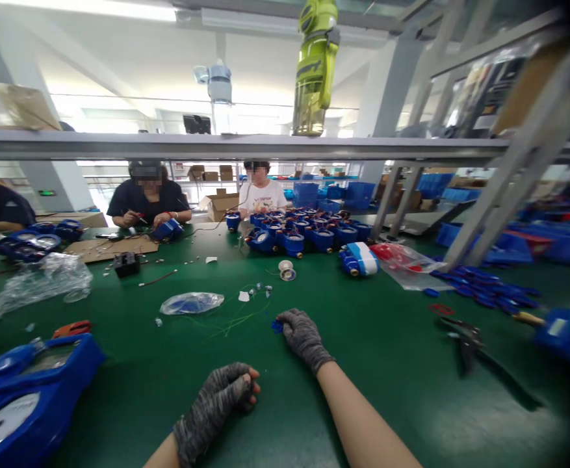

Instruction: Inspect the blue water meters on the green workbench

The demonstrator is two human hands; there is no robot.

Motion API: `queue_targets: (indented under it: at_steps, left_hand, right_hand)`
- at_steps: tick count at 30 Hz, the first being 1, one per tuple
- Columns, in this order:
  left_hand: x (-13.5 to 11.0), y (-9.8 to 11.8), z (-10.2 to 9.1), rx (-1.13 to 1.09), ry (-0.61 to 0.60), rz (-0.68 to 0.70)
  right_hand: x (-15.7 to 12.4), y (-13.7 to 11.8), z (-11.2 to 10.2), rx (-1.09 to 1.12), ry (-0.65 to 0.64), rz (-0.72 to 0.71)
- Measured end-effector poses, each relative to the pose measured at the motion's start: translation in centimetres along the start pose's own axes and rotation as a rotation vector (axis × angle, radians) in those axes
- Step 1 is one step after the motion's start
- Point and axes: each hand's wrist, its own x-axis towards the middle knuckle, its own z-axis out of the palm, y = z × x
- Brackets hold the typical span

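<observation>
My right hand (305, 338), in a grey fingerless glove, reaches forward over the green table. Its bent fingers close at a small blue plastic piece (277, 325) on the tabletop. Nearer to me, my left hand (220, 398) wears a matching glove and has its fingers curled in; whatever may be inside them is hidden. Ahead lie thin yellow-green wires (236, 323), a few tiny clear pieces (259, 288) and a clear plastic bag (192, 303) with blue contents. A small spool (287, 270) stands beyond the right hand.
Blue meters (309, 234) crowd the far side; a large one (31, 396) sits at near left. Black-handled pliers (470, 338) and blue rings (489, 286) lie right. An overhead shelf (246, 146) carries a green bottle (315, 78). Co-workers (148, 198) sit opposite.
</observation>
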Motion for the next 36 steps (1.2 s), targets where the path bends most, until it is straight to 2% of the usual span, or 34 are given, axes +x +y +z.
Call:
queue_targets:
  at_steps: [6, 17, 28, 36]
  left_hand:
    - [0.2, 0.5, 0.3, -0.025, 0.004, 0.055]
    - [1.5, -1.4, -0.9, -0.061, -0.05, 0.057]
    - [1.1, -0.9, -1.2, -0.027, -0.092, 0.061]
    - [1.4, -1.3, -1.3, -0.033, -0.086, 0.072]
  right_hand:
    - [0.8, 0.5, 0.1, -0.135, -0.078, -0.05]
    - [1.4, 1.4, 0.2, -0.135, -0.192, -0.097]
    - [1.2, 1.3, 0.3, -0.09, -0.132, -0.096]
    - [1.1, 1.0, 0.1, -0.085, -0.155, -0.082]
